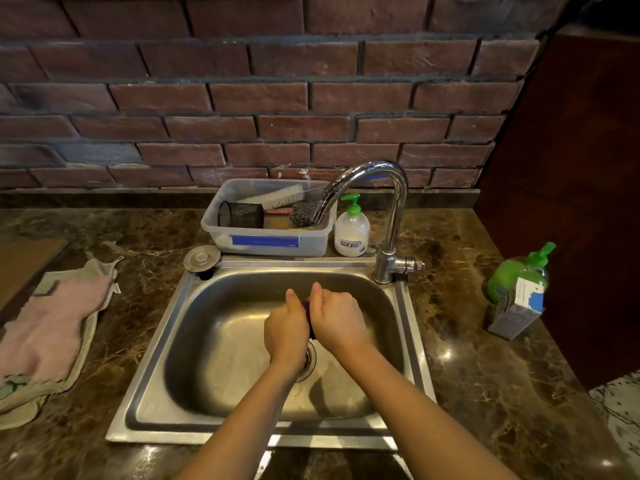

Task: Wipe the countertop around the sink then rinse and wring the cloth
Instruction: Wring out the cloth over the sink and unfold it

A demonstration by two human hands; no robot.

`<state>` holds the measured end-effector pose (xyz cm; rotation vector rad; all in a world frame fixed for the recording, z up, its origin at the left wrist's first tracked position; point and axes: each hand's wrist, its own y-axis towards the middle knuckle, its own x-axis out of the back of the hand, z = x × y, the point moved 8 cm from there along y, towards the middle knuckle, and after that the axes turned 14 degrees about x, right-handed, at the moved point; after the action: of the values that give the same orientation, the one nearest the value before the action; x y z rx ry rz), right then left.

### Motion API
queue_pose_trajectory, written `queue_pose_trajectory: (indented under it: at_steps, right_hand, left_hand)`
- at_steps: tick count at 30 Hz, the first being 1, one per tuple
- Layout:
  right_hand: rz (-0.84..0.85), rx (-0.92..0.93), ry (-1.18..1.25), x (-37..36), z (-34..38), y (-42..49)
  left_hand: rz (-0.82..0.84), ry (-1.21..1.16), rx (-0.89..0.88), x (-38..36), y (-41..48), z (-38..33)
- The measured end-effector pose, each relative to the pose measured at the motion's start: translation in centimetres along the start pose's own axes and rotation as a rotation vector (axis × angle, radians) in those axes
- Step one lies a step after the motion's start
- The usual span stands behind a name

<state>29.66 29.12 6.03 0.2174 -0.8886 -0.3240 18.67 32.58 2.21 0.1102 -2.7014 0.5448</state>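
Over the sink (159, 344), left hand (286, 329) and right hand (337, 318) squeeze the cloth (309, 318) between them.

Dim warm light; glare spots on the near right countertop (446, 355); wide-angle bending at edges, slightly soft throughout.

Brown marble countertop (467, 375), inset steel sink (166, 341), pink towel (52, 323), plastic tub (270, 242), soap bottles (352, 230)

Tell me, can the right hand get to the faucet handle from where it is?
Probably yes: the faucet handle sits just beyond the right hand with nothing between, but both hands are clenched on the dark cloth, so it must let go first.
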Motion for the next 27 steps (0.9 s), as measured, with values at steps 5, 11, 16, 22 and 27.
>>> queue_pose_trajectory:
  at_steps: [5,11,16,22,27]
  right_hand:
    - [0.136,-0.172,0.031,-1.2,-1.4,1.1]
    - [0.146,-0.479,0.177,-2.8,-3.2,0.3]
    - [0.247,-0.551,0.221,-3.4,-2.1,-0.4]
    - [0.164,-0.684,0.269,-2.5,-1.9,-1.1]
    - [0.232,-0.644,0.261,-1.3,-0.8,-1.1]
  left_hand:
    - [-0.062,0.144,-0.064,-0.2,0.7,-0.5]
    - [-0.100,0.298,-0.058,0.0,1.5,0.2]
    - [-0.096,0.394,-0.109,0.4,1.7,0.0]
    - [-0.070,0.470,-0.234,0.6,1.0,-1.3]
    - [-0.054,0.463,-0.274,1.1,0.0,-2.5]
